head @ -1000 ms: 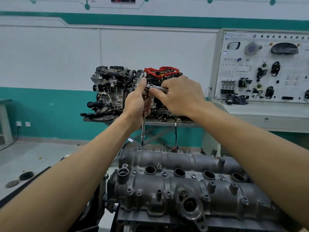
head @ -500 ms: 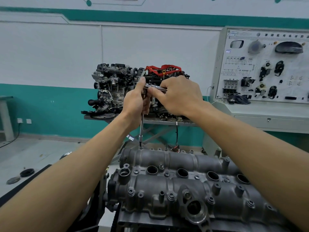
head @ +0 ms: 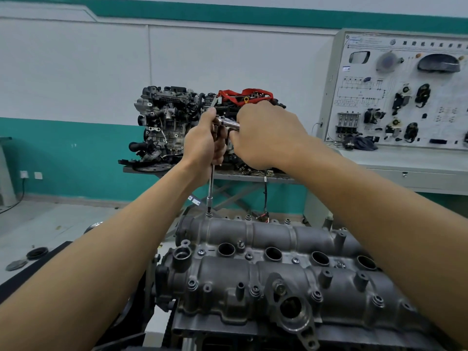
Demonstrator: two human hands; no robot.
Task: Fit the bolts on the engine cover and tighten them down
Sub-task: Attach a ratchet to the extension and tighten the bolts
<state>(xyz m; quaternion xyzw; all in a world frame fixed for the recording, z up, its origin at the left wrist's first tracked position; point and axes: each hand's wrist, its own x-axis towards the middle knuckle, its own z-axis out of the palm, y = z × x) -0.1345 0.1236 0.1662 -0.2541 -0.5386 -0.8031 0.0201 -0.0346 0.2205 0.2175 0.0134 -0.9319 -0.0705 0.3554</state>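
Note:
A grey cast engine cover (head: 273, 269) fills the lower middle, with several bolts seated along its edges and several round plug holes down its centre. A ratchet wrench (head: 228, 122) with a long extension bar (head: 210, 184) stands upright, its socket on a bolt (head: 208, 215) at the cover's far left corner. My left hand (head: 205, 145) grips the top of the extension under the ratchet head. My right hand (head: 266, 135) grips the ratchet handle, which is mostly hidden under the fingers.
Another engine (head: 177, 122) with red parts sits on a stand behind my hands. A white training panel (head: 405, 92) with mounted car parts stands on a cabinet at the right. Dark round parts (head: 38, 253) lie on the floor at the left.
The view has tilted down slightly, and both hands keep their hold on the ratchet. The socket stays on the far-left corner bolt; the handle has barely swung.

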